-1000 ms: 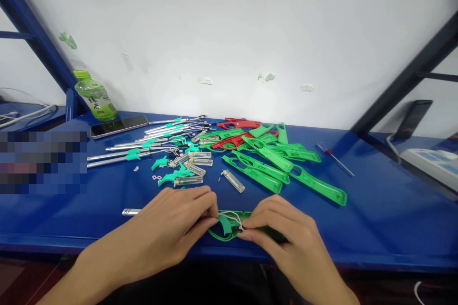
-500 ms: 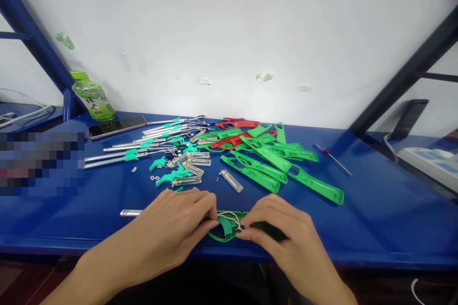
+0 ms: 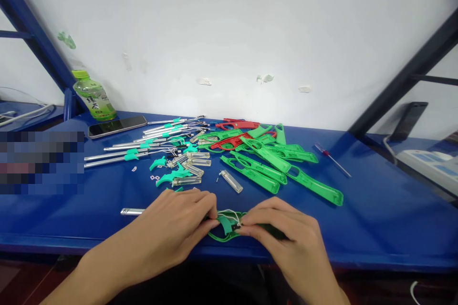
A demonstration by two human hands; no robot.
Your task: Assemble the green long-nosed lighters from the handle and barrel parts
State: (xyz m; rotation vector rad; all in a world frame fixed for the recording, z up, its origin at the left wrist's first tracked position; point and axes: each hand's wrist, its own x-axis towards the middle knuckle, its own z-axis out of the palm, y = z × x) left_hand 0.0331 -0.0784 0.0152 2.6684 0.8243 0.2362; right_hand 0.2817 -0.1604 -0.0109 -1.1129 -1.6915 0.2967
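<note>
At the near edge of the blue table point(image 3: 375, 219), both hands are closed over one green shell point(image 3: 219, 237) lying flat between them. The left hand point(image 3: 175, 224) pinches its front end, thumb against forefinger, with a metal tube point(image 3: 131, 211) sticking out to the left from under the palm. The right hand point(image 3: 282, 233) covers the rear of the shell and pinches the white wire point(image 3: 232, 213) beside the teal trigger point(image 3: 225, 224). Over the last second the hands have hardly shifted; only the right fingertips have crept a little closer to the trigger, so the fiddling with the wire looks unfinished. Just beyond lie clear cartridges point(image 3: 232, 181), then a heap of green shells point(image 3: 272, 167) and red shells point(image 3: 236, 125), tubes with teal pieces point(image 3: 143, 145) and a small screwdriver point(image 3: 332, 159). By the wall sit a phone point(image 3: 117, 126) and a bottle point(image 3: 93, 95).
</note>
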